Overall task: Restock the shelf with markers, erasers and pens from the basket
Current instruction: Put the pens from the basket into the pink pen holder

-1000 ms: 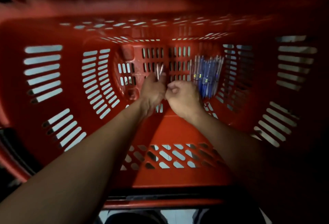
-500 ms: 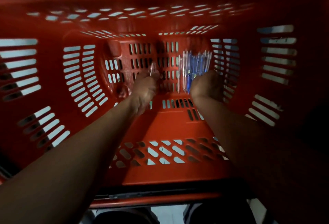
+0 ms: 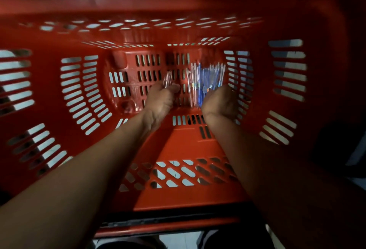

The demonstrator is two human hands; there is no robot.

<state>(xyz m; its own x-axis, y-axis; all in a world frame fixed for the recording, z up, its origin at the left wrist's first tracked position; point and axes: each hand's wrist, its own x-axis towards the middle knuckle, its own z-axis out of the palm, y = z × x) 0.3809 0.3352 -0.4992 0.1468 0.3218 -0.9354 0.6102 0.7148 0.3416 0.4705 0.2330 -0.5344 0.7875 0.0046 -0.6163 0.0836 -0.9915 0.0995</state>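
Both hands (image 3: 219, 100) have reached deeper, right at the pens (image 3: 206, 80).

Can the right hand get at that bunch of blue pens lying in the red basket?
Probably yes. The right hand is already down at the near end of the blue pens on the floor of the red basket, with nothing between them. Whether its fingers already touch them is hidden.
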